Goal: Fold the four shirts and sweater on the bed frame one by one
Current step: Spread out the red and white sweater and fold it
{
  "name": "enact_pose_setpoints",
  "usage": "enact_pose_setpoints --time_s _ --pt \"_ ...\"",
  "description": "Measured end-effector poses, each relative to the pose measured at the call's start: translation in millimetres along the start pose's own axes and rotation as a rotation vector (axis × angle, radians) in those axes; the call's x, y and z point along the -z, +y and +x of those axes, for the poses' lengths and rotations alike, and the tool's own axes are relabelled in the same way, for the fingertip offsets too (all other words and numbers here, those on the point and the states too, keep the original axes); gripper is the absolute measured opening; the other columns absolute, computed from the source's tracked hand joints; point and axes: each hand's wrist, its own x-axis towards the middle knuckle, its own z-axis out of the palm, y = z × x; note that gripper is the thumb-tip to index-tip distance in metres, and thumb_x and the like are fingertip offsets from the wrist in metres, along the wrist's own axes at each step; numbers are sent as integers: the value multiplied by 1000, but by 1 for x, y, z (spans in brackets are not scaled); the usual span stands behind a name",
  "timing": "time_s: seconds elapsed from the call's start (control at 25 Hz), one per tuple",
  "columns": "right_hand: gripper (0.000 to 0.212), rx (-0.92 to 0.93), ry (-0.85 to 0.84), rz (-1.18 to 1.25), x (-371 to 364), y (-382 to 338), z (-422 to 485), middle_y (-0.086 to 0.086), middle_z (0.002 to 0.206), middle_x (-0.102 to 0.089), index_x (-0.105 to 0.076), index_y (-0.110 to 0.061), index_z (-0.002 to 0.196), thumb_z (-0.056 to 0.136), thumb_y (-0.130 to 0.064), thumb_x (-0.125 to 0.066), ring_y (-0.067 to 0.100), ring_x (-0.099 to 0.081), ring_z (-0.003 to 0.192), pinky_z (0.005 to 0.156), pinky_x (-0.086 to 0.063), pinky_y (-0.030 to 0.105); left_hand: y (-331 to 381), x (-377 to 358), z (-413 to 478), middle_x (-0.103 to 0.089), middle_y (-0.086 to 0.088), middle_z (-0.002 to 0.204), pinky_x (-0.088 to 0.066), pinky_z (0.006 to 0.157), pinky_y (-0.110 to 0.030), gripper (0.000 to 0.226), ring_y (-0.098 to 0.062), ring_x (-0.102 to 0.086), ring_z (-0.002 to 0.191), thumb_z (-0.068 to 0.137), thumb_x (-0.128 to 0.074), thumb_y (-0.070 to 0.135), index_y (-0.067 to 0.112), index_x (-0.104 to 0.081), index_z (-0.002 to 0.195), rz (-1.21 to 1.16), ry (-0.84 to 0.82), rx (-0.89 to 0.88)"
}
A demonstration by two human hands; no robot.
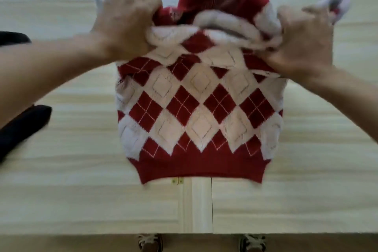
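Evidently soft, thick and floppy: argyle sweater (199, 108) bunched at shoulders in both clenched hands, left hand (126, 24) and right hand (302, 41); best held there.

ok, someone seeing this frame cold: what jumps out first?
The red and cream argyle knit sweater fills the middle of the view, its red ribbed hem nearest the camera on the pale wooden bed frame. The left hand and right hand each clutch bunched fabric at its far end. A dark garment lies at the left edge.
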Motion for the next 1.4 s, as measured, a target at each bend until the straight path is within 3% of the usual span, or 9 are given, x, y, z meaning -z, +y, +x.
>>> enact_pose_setpoints --time_s 0.12,0.28,0.48,0.64,0.76,0.88,1.04,1.24,1.4 --pt "29 144 -166 -22 11 -12 -110 13 86 -61 -49 -19 90 83 -44 -61 34 -58 81 84 -38 49 29 2 -91 -58 -11 72 -47 75 -44 48 -29 -57 66 86 -62 55 8 -58 84 27 -49 -150" --pt "64 97 -737 -49 -24 -33 -226 -2 100 -59 -58 -25 109 68 -73 -51 26 -59 96 82 -42 43 56 -56 -211 -60 -3 84 -52 68 -41 51 -30 -62 78 64 -73 57 17 -62 94 -17 -511 -175" --pt "76 -18 -565 57 -88 -47 -227 11 162 -23 -27 -23 156 93 -64 -37 32 -21 152 121 -21 54 82 -117 -209 -16 -11 167 -19 123 -54 85 -33 -11 156 89 -36 72 25 -23 159 -79 -405 199" --pt "91 -246 -566 102 -123 -20 -210 5 170 2 -5 -26 161 89 -77 -26 25 6 156 124 0 57 66 -144 -216 14 -6 170 10 120 -61 104 -26 18 155 81 -25 85 25 1 162 -73 -448 540" --pt "113 -646 -341 203 -112 6 -213 11 170 4 3 -21 161 81 -73 -58 28 4 156 123 -3 60 62 -136 -222 1 -10 169 -5 119 -62 120 -36 2 156 76 -67 68 18 2 161 -350 -260 1041" --pt "132 -1002 -331 504 -106 9 -212 16 166 -15 6 -27 159 67 -51 -86 32 -17 153 121 -20 58 59 -137 -225 -53 -7 140 -44 108 -49 105 -29 -52 130 63 -86 55 15 -34 145 -674 -152 1234" --pt "86 -1278 -348 1106 -99 38 -200 14 121 -71 -58 -8 131 56 -31 -93 30 -72 103 84 -59 42 55 -113 -205 -73 -5 106 -54 79 -37 50 -23 -69 93 68 -89 36 18 -68 110 -965 -244 1446" --pt "40 -1024 -490 1297 -81 46 -211 9 94 -79 -74 -5 107 69 -3 -85 26 -76 86 75 -61 36 90 -65 -178 -75 -5 102 -57 83 -42 37 -26 -72 96 79 -83 18 15 -70 114 -921 -398 1107" --pt "28 -1033 -285 1467 -34 65 -230 4 85 -79 -75 -7 96 73 9 -78 17 -76 75 69 -59 31 185 -14 -112 -72 16 98 -54 81 -42 44 -4 -67 91 64 -79 52 41 -62 103 -701 -332 717"
